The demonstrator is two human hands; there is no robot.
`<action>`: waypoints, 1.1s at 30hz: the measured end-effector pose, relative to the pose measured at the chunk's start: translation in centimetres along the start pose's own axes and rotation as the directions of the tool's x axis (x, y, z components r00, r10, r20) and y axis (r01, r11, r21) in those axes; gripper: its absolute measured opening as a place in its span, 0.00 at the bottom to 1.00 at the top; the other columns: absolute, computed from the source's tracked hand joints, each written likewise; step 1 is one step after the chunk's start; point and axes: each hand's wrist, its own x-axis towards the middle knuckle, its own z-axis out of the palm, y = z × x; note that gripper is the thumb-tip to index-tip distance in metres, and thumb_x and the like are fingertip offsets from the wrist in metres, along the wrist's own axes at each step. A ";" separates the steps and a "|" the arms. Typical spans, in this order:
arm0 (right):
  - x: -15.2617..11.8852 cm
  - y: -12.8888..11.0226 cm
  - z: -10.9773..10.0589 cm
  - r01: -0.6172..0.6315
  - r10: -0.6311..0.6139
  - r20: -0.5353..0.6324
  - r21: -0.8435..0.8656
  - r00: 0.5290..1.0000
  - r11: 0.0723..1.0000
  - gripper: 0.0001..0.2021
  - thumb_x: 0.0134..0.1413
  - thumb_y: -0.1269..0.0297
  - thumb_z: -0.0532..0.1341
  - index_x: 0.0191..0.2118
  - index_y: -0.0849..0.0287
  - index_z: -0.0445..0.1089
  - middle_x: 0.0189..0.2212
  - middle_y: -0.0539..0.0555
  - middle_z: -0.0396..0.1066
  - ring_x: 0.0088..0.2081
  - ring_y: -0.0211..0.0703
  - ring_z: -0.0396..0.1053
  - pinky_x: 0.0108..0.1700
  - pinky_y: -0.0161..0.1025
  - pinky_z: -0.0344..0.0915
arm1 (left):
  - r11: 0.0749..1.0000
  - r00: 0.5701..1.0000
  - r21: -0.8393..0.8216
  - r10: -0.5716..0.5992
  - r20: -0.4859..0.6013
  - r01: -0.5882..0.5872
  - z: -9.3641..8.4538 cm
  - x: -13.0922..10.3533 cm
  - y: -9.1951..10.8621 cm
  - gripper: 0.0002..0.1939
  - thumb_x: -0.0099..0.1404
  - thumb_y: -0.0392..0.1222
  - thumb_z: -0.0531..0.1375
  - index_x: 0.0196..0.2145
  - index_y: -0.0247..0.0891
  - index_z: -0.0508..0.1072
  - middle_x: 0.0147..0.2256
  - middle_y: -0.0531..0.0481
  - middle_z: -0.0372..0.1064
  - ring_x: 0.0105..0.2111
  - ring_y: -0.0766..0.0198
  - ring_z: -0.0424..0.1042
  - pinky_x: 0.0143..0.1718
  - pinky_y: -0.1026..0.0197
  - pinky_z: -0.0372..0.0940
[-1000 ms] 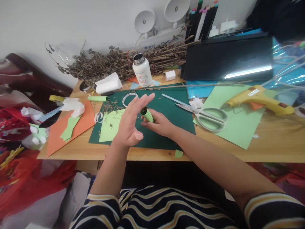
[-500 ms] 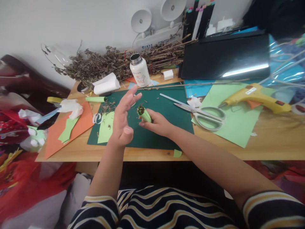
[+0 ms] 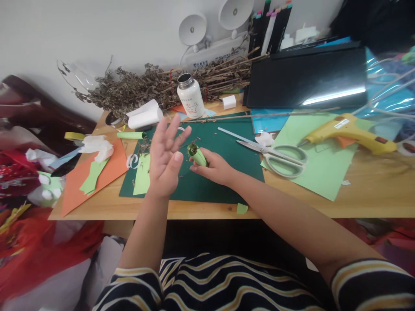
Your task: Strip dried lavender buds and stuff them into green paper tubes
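My right hand (image 3: 215,167) is closed around a light green paper tube (image 3: 199,157), whose near end shows dark dried plant bits inside. To its left, my left hand (image 3: 165,162) is raised with the palm up and fingers spread, holding nothing. Both hands are above the dark green cutting mat (image 3: 227,185). A light green paper piece (image 3: 142,175) with brown crumbs lies on the mat, partly behind my left hand. Large scissors (image 3: 282,157) rest to the right, over the mat's edge.
Behind the mat stand a white bottle (image 3: 191,99) and a heap of dried stems (image 3: 136,88). A yellow glue gun (image 3: 346,131) lies on green paper (image 3: 324,172) at the right. Orange paper (image 3: 113,164) is at the left of the wooden table (image 3: 194,210).
My left hand has turned its palm more upward and spread its fingers wider, shifting slightly left. My right hand and the green tube have hardly moved.
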 end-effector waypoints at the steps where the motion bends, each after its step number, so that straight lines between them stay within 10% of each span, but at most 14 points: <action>1: 0.0 0.0 0.0 -0.004 0.004 0.001 -0.002 1.000 1.000 0.11 0.48 0.56 0.56 0.33 0.58 0.59 0.26 0.47 0.61 0.28 0.34 0.58 0.32 0.35 0.56 | 1.000 0.999 0.004 -0.017 -0.033 0.017 -0.1 0.1 -0.2 0.27 0.60 0.54 0.54 0.56 0.52 0.54 0.56 0.48 0.60 0.57 0.53 0.59 0.56 0.47 0.57; 8: 0.1 0.0 0.0 -0.014 0.014 0.020 -0.032 1.000 0.999 0.13 0.48 0.54 0.56 0.34 0.58 0.60 0.26 0.48 0.61 0.29 0.36 0.59 0.33 0.36 0.56 | 0.976 0.951 0.106 -0.158 -0.266 0.192 -1.2 0.7 -2.3 0.23 0.60 0.39 0.55 0.53 0.46 0.58 0.39 0.50 0.73 0.32 0.64 0.74 0.40 0.57 0.69; 14: 0.1 -0.2 0.0 -0.018 0.018 0.025 -0.031 1.000 0.999 0.12 0.48 0.54 0.56 0.34 0.58 0.60 0.27 0.48 0.62 0.30 0.36 0.60 0.33 0.36 0.56 | 0.950 0.953 0.106 -0.280 -0.118 0.292 -1.5 1.1 -1.5 0.18 0.55 0.33 0.55 0.44 0.44 0.68 0.45 0.49 0.70 0.26 0.69 0.70 0.28 0.63 0.67; 21: 0.1 -0.1 0.0 -0.030 0.030 0.008 0.028 1.000 0.999 0.12 0.47 0.57 0.57 0.35 0.58 0.60 0.29 0.49 0.62 0.30 0.35 0.59 0.34 0.36 0.57 | 0.919 0.908 -0.054 -0.376 0.184 0.391 -0.9 1.3 1.1 0.21 0.60 0.55 0.52 0.41 0.38 0.72 0.40 0.44 0.73 0.41 0.58 0.72 0.41 0.56 0.67; 33: 0.2 0.2 0.1 -0.039 0.043 -0.022 0.140 0.999 0.989 0.11 0.48 0.56 0.57 0.32 0.59 0.59 0.27 0.48 0.63 0.29 0.33 0.60 0.32 0.34 0.57 | 0.997 0.997 -0.033 -0.067 0.049 0.069 -1.4 -0.1 1.2 0.21 0.61 0.53 0.53 0.49 0.45 0.66 0.45 0.46 0.70 0.46 0.57 0.69 0.50 0.53 0.63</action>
